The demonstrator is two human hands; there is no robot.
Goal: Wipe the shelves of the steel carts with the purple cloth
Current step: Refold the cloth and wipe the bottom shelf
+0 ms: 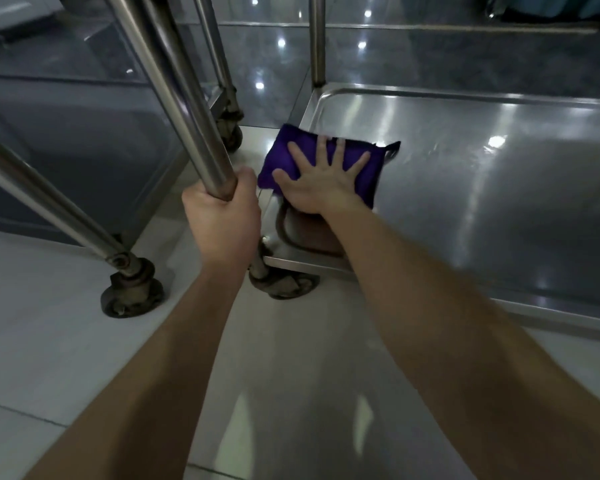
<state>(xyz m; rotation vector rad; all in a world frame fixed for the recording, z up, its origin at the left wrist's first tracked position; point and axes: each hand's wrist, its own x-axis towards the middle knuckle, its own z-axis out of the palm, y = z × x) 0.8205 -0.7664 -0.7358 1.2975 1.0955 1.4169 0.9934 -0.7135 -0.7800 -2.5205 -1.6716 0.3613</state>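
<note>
Head view shows us low beside the steel cart, looking down on its bottom shelf (465, 188). Our right hand (321, 181) lies flat on the purple cloth (281, 154), fingers spread wide and pressing down, not pinching; that grip is open-palmed, with the folded cloth trapped between palm and steel. The cloth sits at the near left corner of the shelf, its left edge over the raised rim, just beside the corner post (174, 98). Our left hand (226, 216) is wrapped tight around that post, closed on it, steadying the cart.

What matters for the coming stroke is direction. Nearly all the unwiped steel lies to the right of the cloth and away from us, and the shelf's long axis runs left to right. So we judge the sweep should go rightward along that axis, led by the right hand, which is already on the cloth and is the nearer one to the open shelf. The left hand is best kept on the post, since the cart stands on casters (132, 292) and may roll under a sideways push.
</note>
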